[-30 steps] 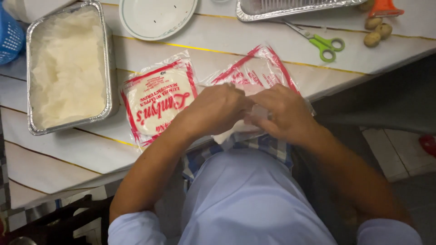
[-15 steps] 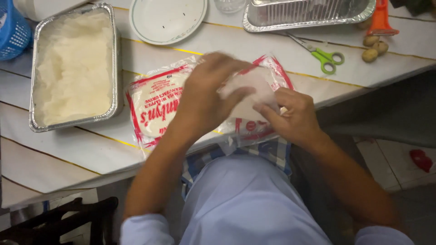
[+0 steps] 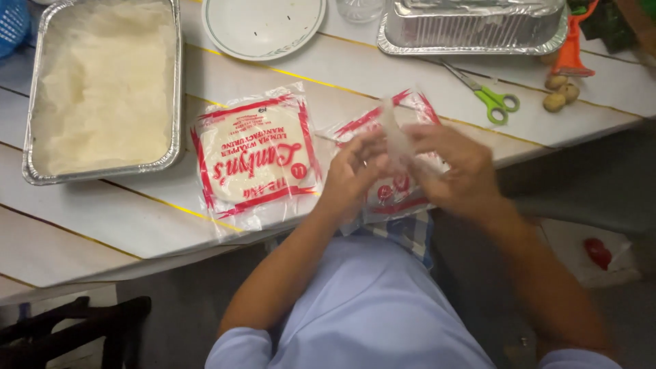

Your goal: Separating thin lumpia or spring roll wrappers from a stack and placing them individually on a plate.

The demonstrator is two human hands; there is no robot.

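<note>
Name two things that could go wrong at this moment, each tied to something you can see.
The thin wrapper sheet pinched between the left hand and right hand looks flimsy and could tear. The opened packet beneath them overhangs the table edge and might slide off.

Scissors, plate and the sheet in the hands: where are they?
Scissors (image 3: 493, 99), head view, on a green handle loop.
Plate (image 3: 263, 27), head view, on its bare white middle.
Sheet (image 3: 398, 140), head view, on the thin part between both hands.
</note>
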